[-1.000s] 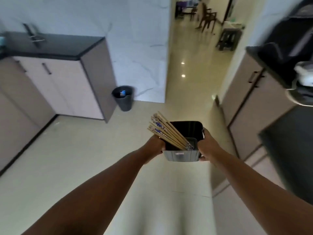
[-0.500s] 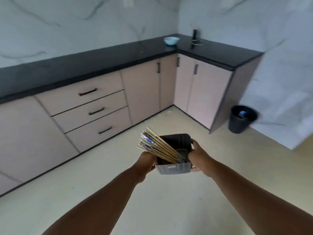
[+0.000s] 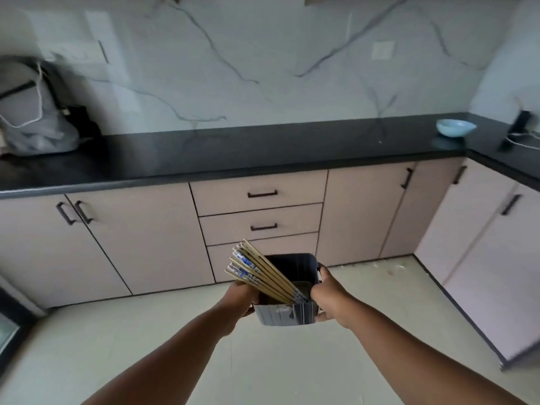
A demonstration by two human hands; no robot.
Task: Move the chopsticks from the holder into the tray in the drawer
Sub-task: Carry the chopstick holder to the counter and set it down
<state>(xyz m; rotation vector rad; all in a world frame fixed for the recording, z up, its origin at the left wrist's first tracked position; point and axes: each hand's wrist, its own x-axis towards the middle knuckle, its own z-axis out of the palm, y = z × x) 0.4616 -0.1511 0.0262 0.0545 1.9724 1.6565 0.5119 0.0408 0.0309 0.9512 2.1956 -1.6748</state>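
Observation:
I carry a dark grey ribbed holder [image 3: 285, 312] in front of me at waist height. My left hand [image 3: 241, 299] grips its left side and my right hand [image 3: 328, 299] grips its right side. Several wooden chopsticks with blue-patterned ends [image 3: 258, 271] lean up and to the left out of the holder. Straight ahead stands a stack of three closed drawers [image 3: 261, 209] with black handles under a black countertop [image 3: 233, 153]. No tray is in view.
Closed cabinet doors [image 3: 131, 238] flank the drawers, and more run along the right wall. A grey bag [image 3: 32, 112] sits on the counter at the left. A pale blue bowl [image 3: 454, 127] sits at the right corner, near a dark object with a cord [image 3: 517, 130].
The view has swung left from the hallway and bin to face the drawers head-on. Both hands keep the same hold on the holder, which now sits nearer the cabinets.

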